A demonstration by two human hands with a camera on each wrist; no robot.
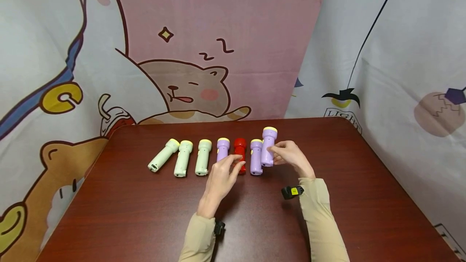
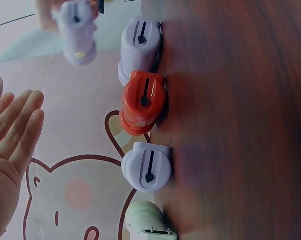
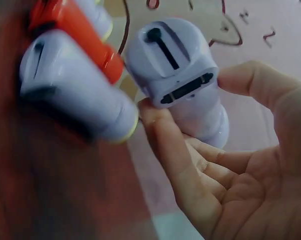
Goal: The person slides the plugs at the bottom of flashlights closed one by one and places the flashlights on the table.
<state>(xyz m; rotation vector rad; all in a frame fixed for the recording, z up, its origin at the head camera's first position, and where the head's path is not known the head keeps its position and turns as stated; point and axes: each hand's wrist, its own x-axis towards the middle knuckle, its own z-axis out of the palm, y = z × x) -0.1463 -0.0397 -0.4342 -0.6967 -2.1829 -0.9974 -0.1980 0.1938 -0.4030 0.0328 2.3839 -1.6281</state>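
My right hand (image 1: 290,156) pinches a purple flashlight (image 1: 268,148) with a yellow rim between thumb and fingers, raised off the table. In the right wrist view the tail end of that flashlight (image 3: 160,50) faces the camera. Just left of it lies another purple flashlight (image 1: 256,159), then a red flashlight (image 1: 240,145). My left hand (image 1: 218,177) hovers above the red one, fingers extended and holding nothing. It partly covers the red flashlight and a third purple flashlight (image 1: 223,146). In the left wrist view the fingers (image 2: 20,125) stand apart from the flashlights.
Three pale green flashlights lie further left in the row: a slanted one (image 1: 164,156), a middle one (image 1: 183,159) and one (image 1: 203,157) nearest the purple. All rest on a brown wooden table (image 1: 145,221). A printed cloth (image 1: 255,19) hangs behind its back edge.
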